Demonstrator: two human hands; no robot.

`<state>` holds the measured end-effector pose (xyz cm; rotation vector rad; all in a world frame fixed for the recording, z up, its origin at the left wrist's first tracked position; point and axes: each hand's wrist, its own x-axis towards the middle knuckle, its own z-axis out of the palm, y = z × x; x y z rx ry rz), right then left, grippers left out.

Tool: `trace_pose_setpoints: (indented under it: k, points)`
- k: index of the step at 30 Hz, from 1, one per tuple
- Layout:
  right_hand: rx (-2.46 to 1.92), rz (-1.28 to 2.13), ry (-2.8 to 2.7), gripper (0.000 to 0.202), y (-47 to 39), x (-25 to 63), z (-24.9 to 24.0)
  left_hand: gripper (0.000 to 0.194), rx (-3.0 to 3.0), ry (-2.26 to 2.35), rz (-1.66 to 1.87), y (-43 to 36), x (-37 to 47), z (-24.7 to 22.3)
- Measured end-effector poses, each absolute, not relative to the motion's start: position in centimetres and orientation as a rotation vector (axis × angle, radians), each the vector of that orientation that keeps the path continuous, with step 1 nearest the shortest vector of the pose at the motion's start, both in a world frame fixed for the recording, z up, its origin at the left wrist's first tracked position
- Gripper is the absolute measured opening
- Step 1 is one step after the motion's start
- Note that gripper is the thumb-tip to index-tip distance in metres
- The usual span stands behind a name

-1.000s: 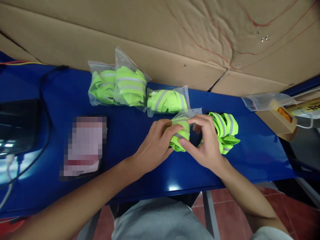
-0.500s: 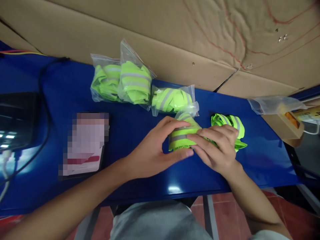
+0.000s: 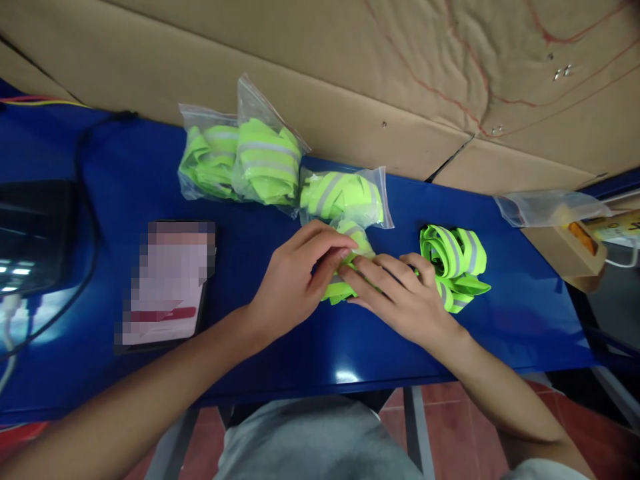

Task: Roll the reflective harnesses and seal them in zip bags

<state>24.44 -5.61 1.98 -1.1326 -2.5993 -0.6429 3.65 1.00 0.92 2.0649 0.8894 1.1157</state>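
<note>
Both of my hands are on a neon-green bundle with grey reflective stripes (image 3: 340, 291) near the middle of the blue table (image 3: 280, 370). My left hand (image 3: 295, 277) pinches its upper left part with thumb and forefinger. From the right, my right hand (image 3: 405, 293) has its fingers over the bundle's right side and hides much of it. Just behind lies a bagged green bundle (image 3: 345, 197). Two more bagged bundles, one on the left (image 3: 210, 160) and one beside it (image 3: 270, 160), rest farther back. Loose green strips (image 3: 453, 257) lie right of my right hand.
A phone (image 3: 167, 280) lies on the left, with a black device (image 3: 35, 233) and cables beyond it. An empty clear bag (image 3: 545, 208) and a cardboard box (image 3: 565, 250) are at the right edge. Brown board walls the back.
My hands and the bundle have shifted left. My left fingers have closed into a pinch, and my right hand has moved away from the loose strips, exposing more of them.
</note>
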Motion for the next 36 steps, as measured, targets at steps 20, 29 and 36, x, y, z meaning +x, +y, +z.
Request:
trace_pose_setpoints:
  k: [20, 29, 36]
  points:
    - [-1.055, 0.423, -2.021, 0.05, -5.5, 25.9, 2.1, 0.097, 2.298, 0.66, 0.832, 1.5, 0.0, 5.4]
    - [-1.168, 0.46, -2.06, 0.071, -5.5, 26.1, 2.3, 0.066, 1.934, 0.795, 0.454, 1.4, 1.7, 4.7]
    - [-1.054, 0.583, -1.935, 0.023, -5.3, 25.8, 2.6, 0.051, 1.595, 0.656, 0.337, 1.3, 2.8, 3.7]
